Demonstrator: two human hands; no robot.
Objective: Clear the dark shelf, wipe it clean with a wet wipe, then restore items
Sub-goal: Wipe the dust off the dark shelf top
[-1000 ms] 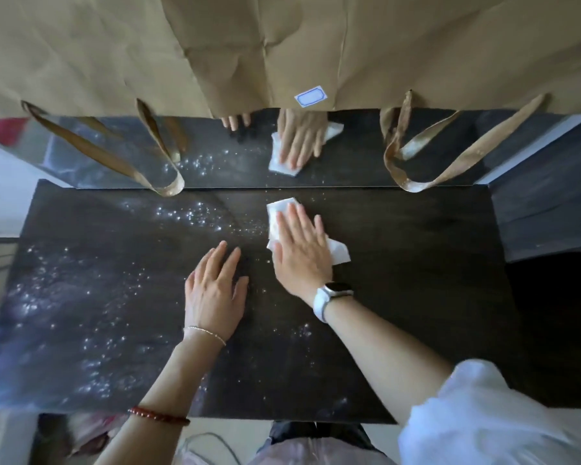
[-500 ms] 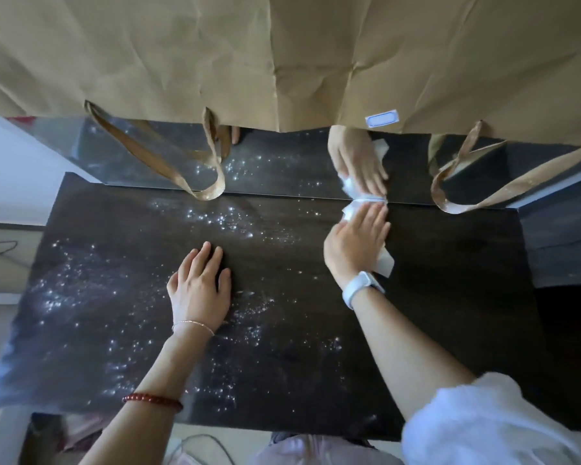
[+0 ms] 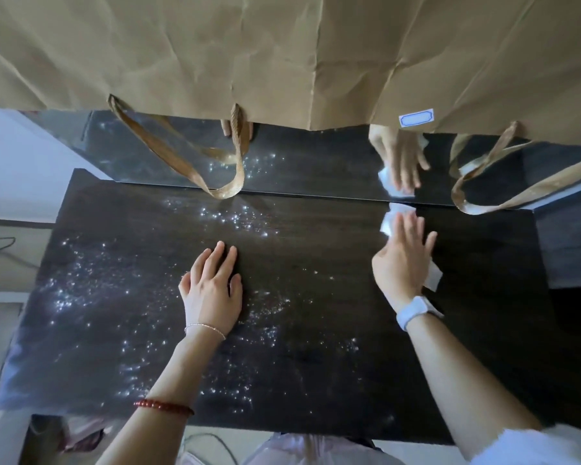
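Note:
The dark shelf (image 3: 316,330) fills the middle of the head view, its wood-grain top speckled with glinting droplets on the left and centre. My right hand (image 3: 403,263) lies flat near the back edge, pressing a white wet wipe (image 3: 388,224) onto the surface; a corner of the wipe pokes out beside my wrist. My left hand (image 3: 212,290) rests flat on the shelf with fingers spread, holding nothing.
A mirror (image 3: 316,162) stands along the back edge and reflects both hands. Brown paper bags (image 3: 282,55) hang over it, their handles (image 3: 222,182) dangling onto the shelf's rear. A darker cabinet (image 3: 571,246) adjoins on the right.
My right hand has slid the wipe away from me and to the right, up to the mirror's edge. My left hand has stayed planted on the shelf.

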